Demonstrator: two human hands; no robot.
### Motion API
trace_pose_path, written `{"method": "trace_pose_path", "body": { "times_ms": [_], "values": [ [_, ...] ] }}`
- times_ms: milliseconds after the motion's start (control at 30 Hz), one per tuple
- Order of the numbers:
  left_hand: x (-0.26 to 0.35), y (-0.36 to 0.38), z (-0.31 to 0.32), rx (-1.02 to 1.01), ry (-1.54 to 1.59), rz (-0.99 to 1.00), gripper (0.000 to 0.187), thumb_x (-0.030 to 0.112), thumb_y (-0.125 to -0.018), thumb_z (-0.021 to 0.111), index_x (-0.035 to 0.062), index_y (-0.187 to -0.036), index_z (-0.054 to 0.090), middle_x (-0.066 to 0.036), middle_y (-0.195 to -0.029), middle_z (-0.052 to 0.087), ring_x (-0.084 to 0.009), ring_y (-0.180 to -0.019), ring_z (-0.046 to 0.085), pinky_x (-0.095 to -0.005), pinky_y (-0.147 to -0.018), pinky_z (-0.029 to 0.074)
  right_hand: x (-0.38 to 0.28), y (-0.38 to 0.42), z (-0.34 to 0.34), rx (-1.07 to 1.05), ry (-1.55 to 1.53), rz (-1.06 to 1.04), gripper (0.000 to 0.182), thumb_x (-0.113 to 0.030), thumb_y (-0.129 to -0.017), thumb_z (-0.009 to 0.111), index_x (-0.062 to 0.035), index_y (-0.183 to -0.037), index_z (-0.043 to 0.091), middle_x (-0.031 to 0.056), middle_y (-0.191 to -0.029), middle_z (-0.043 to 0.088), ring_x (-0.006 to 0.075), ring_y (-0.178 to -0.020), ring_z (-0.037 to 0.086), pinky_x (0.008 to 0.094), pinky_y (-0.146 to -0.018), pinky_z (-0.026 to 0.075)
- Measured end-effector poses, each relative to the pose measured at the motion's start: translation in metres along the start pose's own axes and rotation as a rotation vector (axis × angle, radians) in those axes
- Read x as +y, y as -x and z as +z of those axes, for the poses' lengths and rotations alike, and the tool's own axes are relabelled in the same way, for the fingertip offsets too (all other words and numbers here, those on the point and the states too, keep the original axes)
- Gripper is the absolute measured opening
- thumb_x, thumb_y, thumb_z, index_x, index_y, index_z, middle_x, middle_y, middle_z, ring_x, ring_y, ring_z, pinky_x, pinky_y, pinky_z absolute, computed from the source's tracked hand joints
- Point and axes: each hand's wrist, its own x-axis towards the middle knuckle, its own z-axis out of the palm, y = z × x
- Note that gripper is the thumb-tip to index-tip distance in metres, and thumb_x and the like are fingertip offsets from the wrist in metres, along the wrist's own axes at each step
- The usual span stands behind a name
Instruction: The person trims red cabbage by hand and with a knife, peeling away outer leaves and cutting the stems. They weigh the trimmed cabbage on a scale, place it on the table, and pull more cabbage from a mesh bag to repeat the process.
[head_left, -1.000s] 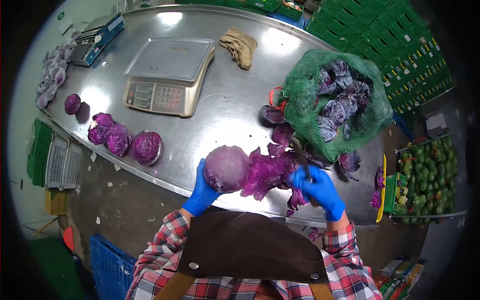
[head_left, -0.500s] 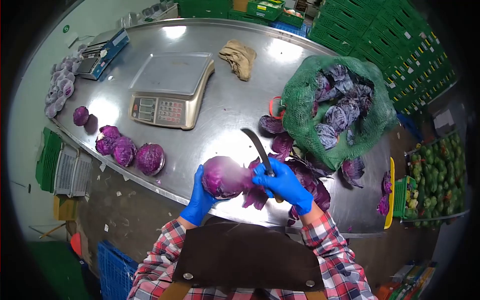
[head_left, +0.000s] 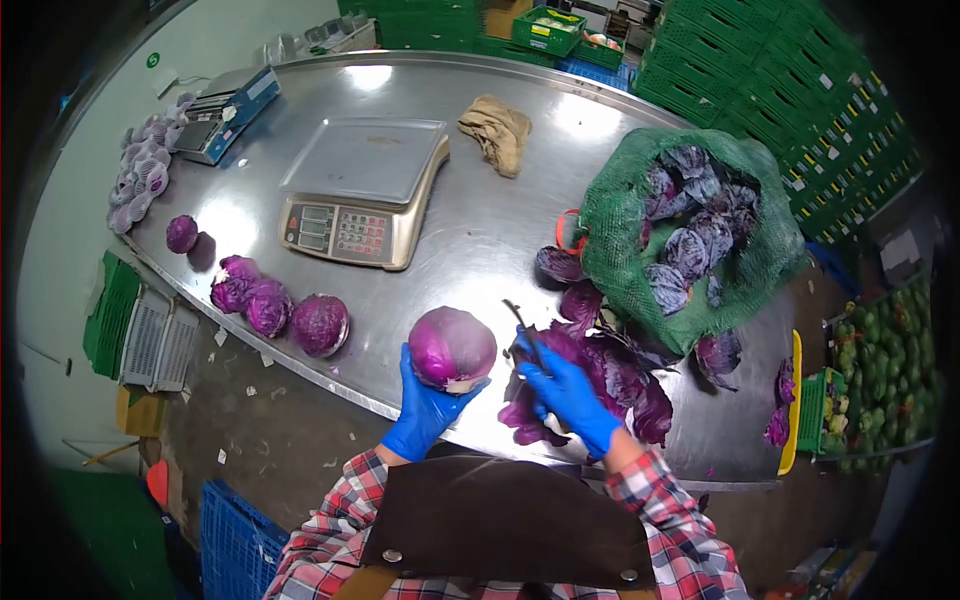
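Observation:
My left hand (head_left: 428, 402), in a blue glove, cups a red cabbage (head_left: 452, 345) from below and from its left side. The cabbage's pale cut base shows at its lower edge. In my right hand (head_left: 568, 392), also gloved, is a curved knife (head_left: 528, 338), its blade seen nearly edge-on and pointing away from me. Loose purple cabbage leaves (head_left: 612, 372) lie around and beyond the right hand. Left of the held cabbage, several more heads sit along the near table edge, the closest being a round cabbage (head_left: 320, 325).
A green net bag (head_left: 620, 225) of dark cabbages stands on the metal table (head_left: 470, 235) at right. A weighing scale (head_left: 365, 190) and a tan cloth (head_left: 496, 130) are farther back. Green crates (head_left: 720, 70) are stacked behind, and a yellow-rimmed container (head_left: 793, 405) adjoins the right edge.
My right hand has moved slightly right and down, away from the cabbage, and the knife has turned. A leaf piece between the hands has come away from the cabbage. The view has shifted slightly.

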Motion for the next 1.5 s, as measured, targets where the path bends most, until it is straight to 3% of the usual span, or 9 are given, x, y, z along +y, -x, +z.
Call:
{"method": "trace_pose_path", "body": {
  "times_ms": [133, 267, 433, 633, 967, 1000, 1133, 1300, 1500],
  "values": [
    [0.013, 0.006, -0.039, 0.192, -0.328, -0.488, 0.076, 0.058, -0.082, 0.051, 0.0025, -0.131, 0.036, -0.020, -0.129, 0.043, -0.0310, -0.114, 0.047, -0.0416, -0.097, 0.039, 0.031, -0.032, 0.021, 0.012, -0.176, 0.125, 0.046, -0.028, -0.092, 0.050, -0.0140, -0.134, 0.038, 0.0000, -0.062, 0.048, 0.0077, -0.039, 0.043, 0.0223, -0.038, 0.040],
    [0.009, 0.003, -0.037, 0.303, -1.688, 0.707, 0.089, 0.030, -0.072, 0.076, 0.0030, -0.138, 0.022, -0.020, -0.126, 0.040, -0.0275, -0.112, 0.047, -0.0359, -0.095, 0.040, 0.035, -0.039, 0.021, 0.028, -0.138, 0.092, 0.044, -0.027, -0.093, 0.049, -0.0134, -0.134, 0.038, 0.0027, -0.067, 0.051, 0.0087, -0.042, 0.046, 0.0234, -0.039, 0.038],
    [0.005, -0.034, -0.028, 0.072, -1.729, 0.665, 0.103, 0.040, -0.059, 0.082, -0.0016, -0.135, 0.025, -0.021, -0.122, 0.042, -0.0317, -0.114, 0.044, -0.0395, -0.095, 0.039, 0.066, -0.061, 0.018, 0.203, 0.525, -0.456, 0.049, -0.032, -0.093, 0.043, -0.0112, -0.136, 0.033, 0.0221, -0.102, 0.059, 0.0307, -0.068, 0.063, 0.0369, -0.063, 0.050],
    [-0.002, -0.031, -0.012, 0.232, -1.938, 0.629, 0.100, 0.048, -0.060, 0.078, -0.0029, -0.131, 0.029, -0.022, -0.119, 0.043, -0.0352, -0.110, 0.045, -0.0416, -0.092, 0.040, 0.032, -0.039, 0.019, 0.092, 0.519, -0.146, 0.047, -0.037, -0.095, 0.035, -0.0108, -0.134, 0.036, 0.0258, -0.118, 0.050, 0.0421, -0.102, 0.052, 0.0425, -0.086, 0.044],
    [-0.020, -0.013, -0.021, 0.152, -2.014, 0.845, 0.098, 0.037, -0.059, 0.082, 0.0007, -0.132, 0.028, -0.022, -0.125, 0.037, -0.0351, -0.112, 0.043, -0.0422, -0.095, 0.037, 0.066, -0.086, -0.007, 0.161, 0.417, 0.060, 0.047, -0.040, -0.095, 0.033, -0.0002, -0.108, 0.054, 0.0211, -0.096, 0.060, 0.0323, -0.090, 0.057, 0.0384, -0.082, 0.042],
    [-0.014, -0.012, -0.028, 0.127, -1.942, 0.816, 0.097, 0.034, -0.060, 0.082, 0.0008, -0.133, 0.027, -0.020, -0.124, 0.038, -0.0328, -0.112, 0.043, -0.0403, -0.096, 0.037, 0.102, -0.097, 0.000, 0.206, 0.311, -0.189, 0.047, -0.044, -0.092, 0.041, -0.0014, -0.108, 0.054, 0.0155, -0.079, 0.058, 0.0240, -0.070, 0.056, 0.0349, -0.066, 0.045],
    [0.009, -0.010, -0.052, 0.078, -1.555, 0.605, 0.096, 0.022, -0.064, 0.081, 0.0034, -0.137, 0.022, -0.016, -0.130, 0.037, -0.0253, -0.117, 0.043, -0.0348, -0.099, 0.037, 0.046, -0.071, 0.021, 0.084, -0.173, 0.280, 0.053, -0.049, -0.081, 0.060, -0.0033, -0.108, 0.053, 0.0074, -0.070, 0.051, 0.0111, -0.050, 0.048, 0.0265, -0.043, 0.038],
    [0.017, -0.015, -0.053, 0.017, -1.592, 0.549, 0.097, 0.027, -0.059, 0.084, 0.0011, -0.133, 0.027, -0.016, -0.126, 0.040, -0.0257, -0.114, 0.045, -0.0356, -0.096, 0.039, 0.046, -0.080, 0.015, 0.234, 0.242, -0.018, 0.047, -0.036, -0.074, 0.071, 0.0010, -0.098, 0.054, 0.0085, -0.079, 0.057, 0.0185, -0.076, 0.055, 0.0336, -0.070, 0.047],
    [0.015, -0.031, -0.053, -0.059, -1.676, 0.605, 0.098, 0.037, -0.057, 0.084, -0.0019, -0.128, 0.031, -0.018, -0.122, 0.039, -0.0303, -0.114, 0.043, -0.0391, -0.097, 0.037, 0.040, -0.092, 0.002, 0.088, 0.083, 0.063, 0.035, -0.029, -0.078, 0.070, -0.0037, -0.097, 0.055, 0.0014, -0.073, 0.055, 0.0068, -0.059, 0.049, 0.0217, -0.048, 0.040]
  ]
}}
